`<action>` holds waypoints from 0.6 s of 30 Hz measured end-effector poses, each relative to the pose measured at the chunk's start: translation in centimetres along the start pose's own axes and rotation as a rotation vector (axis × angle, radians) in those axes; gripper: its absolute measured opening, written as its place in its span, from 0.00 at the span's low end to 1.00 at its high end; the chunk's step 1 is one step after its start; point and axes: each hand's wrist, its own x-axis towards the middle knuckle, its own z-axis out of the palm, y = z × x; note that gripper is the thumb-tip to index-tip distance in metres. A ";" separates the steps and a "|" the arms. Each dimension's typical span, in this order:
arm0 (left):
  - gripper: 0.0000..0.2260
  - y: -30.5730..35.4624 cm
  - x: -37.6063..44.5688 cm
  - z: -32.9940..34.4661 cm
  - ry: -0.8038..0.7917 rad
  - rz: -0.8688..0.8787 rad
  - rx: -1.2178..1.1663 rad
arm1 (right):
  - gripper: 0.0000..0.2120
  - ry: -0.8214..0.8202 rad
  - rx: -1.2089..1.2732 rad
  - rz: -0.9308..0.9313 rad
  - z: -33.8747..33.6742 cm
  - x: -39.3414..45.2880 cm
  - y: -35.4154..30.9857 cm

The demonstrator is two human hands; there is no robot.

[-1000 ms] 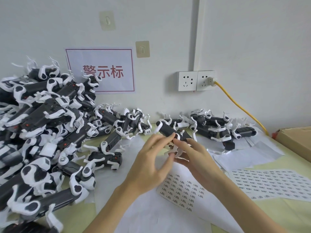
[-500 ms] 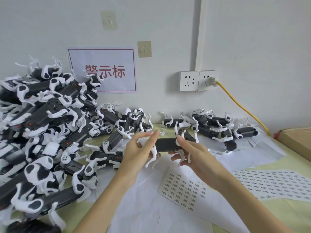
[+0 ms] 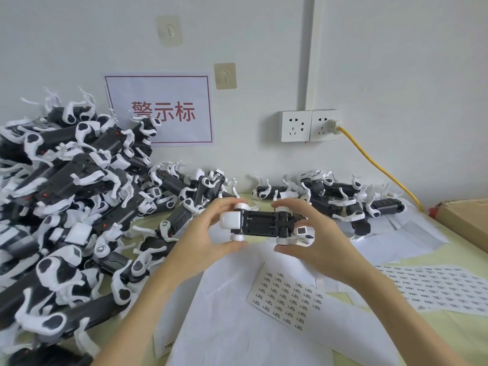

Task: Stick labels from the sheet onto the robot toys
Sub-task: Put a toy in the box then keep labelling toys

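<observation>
Robot toys (image 3: 66, 207) in black and white lie heaped along the left edge of the tabletop (image 3: 462, 331), the pile rising against the wall and spilling toward the middle. Just right of the heap, the left hand (image 3: 203, 239) is raised above the tabletop, its thumb and fingers curled round the white blocky end of one held robot toy (image 3: 264, 223). That toy lies level between both hands, its dark underside turned toward the camera. The right hand (image 3: 317, 244) grips the other end, fingers curled over the top and thumb beneath the white part there. Below the hands, white paper sheets (image 3: 237, 313) cover the near middle of the tabletop, and a small label sheet (image 3: 287, 297) rests on them, tilted, printed with rows of small labels. Behind the hands, a smaller row of toys (image 3: 343, 196) lies along the far edge by the wall. Further right, a larger label sheet (image 3: 435, 289) lies flat near the right edge, and a cardboard box (image 3: 464, 220) sits at the far right corner.
</observation>
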 end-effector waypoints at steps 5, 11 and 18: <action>0.31 -0.7 -0.1 0.2 0.084 0.046 0.168 | 0.35 -0.017 -0.093 -0.012 0.5 -0.1 0.6; 0.24 1.0 -0.3 3.6 0.329 -0.142 -0.192 | 0.31 0.012 0.165 -0.066 2.7 -0.2 0.0; 0.30 3.5 -0.2 6.5 0.355 -0.174 -0.211 | 0.22 0.075 0.144 0.047 5.5 -0.5 0.7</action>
